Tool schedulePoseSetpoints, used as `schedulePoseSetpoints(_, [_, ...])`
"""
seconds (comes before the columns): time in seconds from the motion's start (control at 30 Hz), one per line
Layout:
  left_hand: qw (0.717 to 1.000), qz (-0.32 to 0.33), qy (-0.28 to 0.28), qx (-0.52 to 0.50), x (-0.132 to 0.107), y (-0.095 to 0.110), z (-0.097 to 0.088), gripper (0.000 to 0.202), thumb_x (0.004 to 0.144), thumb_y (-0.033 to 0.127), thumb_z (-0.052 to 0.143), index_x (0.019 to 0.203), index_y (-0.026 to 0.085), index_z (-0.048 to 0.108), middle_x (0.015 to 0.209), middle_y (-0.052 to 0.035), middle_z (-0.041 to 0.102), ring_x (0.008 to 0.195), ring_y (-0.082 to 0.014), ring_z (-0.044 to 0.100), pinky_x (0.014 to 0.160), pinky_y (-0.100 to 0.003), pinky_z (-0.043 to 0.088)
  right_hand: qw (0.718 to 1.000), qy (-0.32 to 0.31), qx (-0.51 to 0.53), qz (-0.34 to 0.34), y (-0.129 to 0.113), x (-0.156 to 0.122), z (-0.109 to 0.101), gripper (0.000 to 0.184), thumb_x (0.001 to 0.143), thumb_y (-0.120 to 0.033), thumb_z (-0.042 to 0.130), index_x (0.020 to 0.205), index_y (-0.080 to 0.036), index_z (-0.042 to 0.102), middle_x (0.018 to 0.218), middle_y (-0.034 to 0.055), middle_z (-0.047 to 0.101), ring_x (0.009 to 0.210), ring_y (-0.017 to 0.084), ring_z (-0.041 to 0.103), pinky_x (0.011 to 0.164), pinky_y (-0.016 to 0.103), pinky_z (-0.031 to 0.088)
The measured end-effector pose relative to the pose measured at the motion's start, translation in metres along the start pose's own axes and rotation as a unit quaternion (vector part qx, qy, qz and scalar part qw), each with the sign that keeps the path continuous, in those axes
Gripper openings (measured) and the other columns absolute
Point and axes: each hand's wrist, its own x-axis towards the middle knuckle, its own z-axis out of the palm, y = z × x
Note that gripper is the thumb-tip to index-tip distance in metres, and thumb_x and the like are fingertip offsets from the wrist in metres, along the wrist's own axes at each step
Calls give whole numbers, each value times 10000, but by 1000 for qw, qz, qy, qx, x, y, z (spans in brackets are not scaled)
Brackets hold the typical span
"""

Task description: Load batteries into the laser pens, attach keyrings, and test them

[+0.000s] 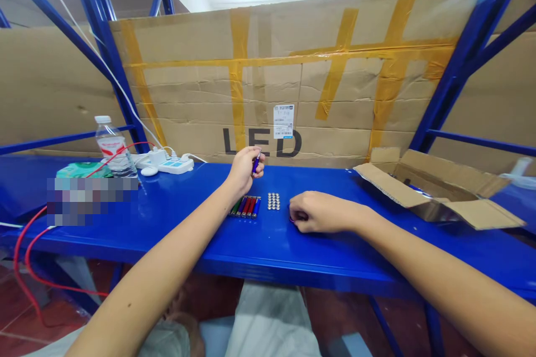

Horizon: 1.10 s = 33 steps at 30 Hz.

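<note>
Raised over the blue table, my left hand [247,166] is closed around a slim purple-blue metal tube [256,163] with a silvery tip, like a small pen light. Beneath it, a row of similar tubes [247,206] in green, blue, red and purple lies side by side, partly hidden by my forearm. To their right, small silver button cells [273,201] form a neat grid. My right hand [312,212] rests on the tabletop just right of the cells, its fingers curled. A dark, pinkish edge shows under those fingers, but I cannot make out what it is.
An open cardboard box [397,189] with items inside stands at the right. At the left are a water bottle [115,145], a green packet [84,169], a white power strip [173,164] and red cables [27,245]. Taped cardboard [188,95] and blue posts [452,72] bound the back.
</note>
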Motion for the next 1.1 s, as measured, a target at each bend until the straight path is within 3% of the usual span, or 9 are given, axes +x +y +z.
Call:
schedulePoseSetpoints(0.13, [996,28,-27,80,-1,-2,1,137,741,208,568,849,186,486,608,55,502,381,-43,350,386,-182,202,992,79,103,15,5,1,-1,39,737,-137,544,746,-174,553,726,3,577,640,120,471,607,244,379])
schedulePoseSetpoints(0.23, [968,84,-85,219,-7,-6,6,91,733,203,595,792,170,535,552,68,456,430,-54,361,435,-199,251,967,168,187,37,15,2,-2,59,791,-169,487,734,-183,487,722,4,553,647,124,469,633,266,403])
schedulePoseSetpoints(0.33, [903,162,-178,356,-15,-10,11,48,749,195,597,754,147,599,603,37,510,566,-82,429,548,-223,337,911,185,360,83,24,5,0,100,877,-272,444,810,-198,443,763,10,587,608,121,525,589,277,443])
schedulePoseSetpoints(0.43, [858,184,-232,420,-20,-15,11,100,786,192,559,836,150,636,659,29,540,629,-98,449,604,-239,350,847,184,486,108,29,10,6,183,890,-369,496,847,-215,406,741,-3,592,570,130,571,514,273,458])
schedulePoseSetpoints(0.53, [846,193,-227,442,-20,-19,8,160,805,207,553,935,156,630,664,39,525,626,-102,448,605,-243,348,814,176,545,102,31,13,10,262,851,-415,582,847,-217,410,676,-32,565,519,121,549,479,268,450])
schedulePoseSetpoints(0.7, [834,209,-237,453,-16,-19,5,132,830,227,549,877,159,653,698,21,588,653,-110,477,630,-246,362,797,182,571,71,30,14,12,327,828,-471,628,817,-202,443,622,-42,551,464,92,487,445,242,389])
schedulePoseSetpoints(0.9, [830,223,-183,477,-14,-17,5,132,822,257,584,823,149,660,711,3,630,654,-116,500,636,-252,376,729,218,641,105,29,15,7,312,743,-367,735,746,-189,479,581,-50,513,457,74,425,448,255,417])
schedulePoseSetpoints(1.1, [823,228,-186,485,-16,-19,6,135,842,269,573,843,155,645,733,-4,648,653,-118,523,633,-253,387,725,252,627,130,27,18,7,239,734,-305,714,717,-174,515,626,7,592,513,121,554,475,281,487])
